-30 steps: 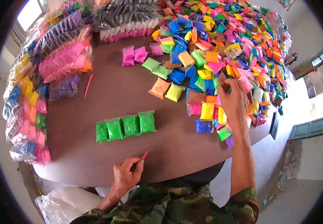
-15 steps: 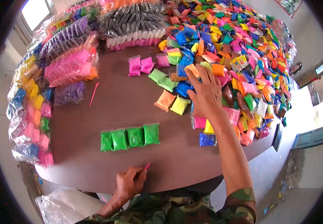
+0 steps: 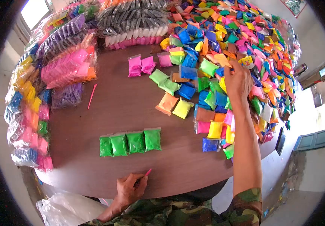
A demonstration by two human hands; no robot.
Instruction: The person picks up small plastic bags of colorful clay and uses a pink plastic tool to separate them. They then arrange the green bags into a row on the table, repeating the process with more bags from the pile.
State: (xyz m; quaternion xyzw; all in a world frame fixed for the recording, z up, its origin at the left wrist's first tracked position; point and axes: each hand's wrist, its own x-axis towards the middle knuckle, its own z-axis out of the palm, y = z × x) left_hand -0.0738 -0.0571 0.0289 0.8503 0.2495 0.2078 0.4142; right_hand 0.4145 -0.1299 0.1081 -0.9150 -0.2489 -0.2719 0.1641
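My left hand [image 3: 131, 187] rests at the table's near edge, its fingers closed around a thin pink plastic stick [image 3: 148, 172]. My right hand [image 3: 239, 81] reaches over the pile of small coloured packets, its fingertips at a light orange packet [image 3: 222, 59] that they seem to pinch. A light green packet [image 3: 208, 67] and a blue packet [image 3: 188, 71] lie to the left of those fingers. Between my hands, several bright green packets [image 3: 135, 141] stand side by side in a row on the brown table [image 3: 128, 101].
Large stacks of bagged packets line the left side, such as a pink one [image 3: 65, 64]. Grey bags [image 3: 132, 19] stand at the back. Another pink stick [image 3: 92, 96] lies on the table. Loose magenta packets [image 3: 141, 65] and a yellow packet [image 3: 183, 108] lie near the pile.
My right hand has moved right over the pile, and the light orange packet has shifted with it, uncovering several packets. My left hand has stayed almost still with the pink stick.
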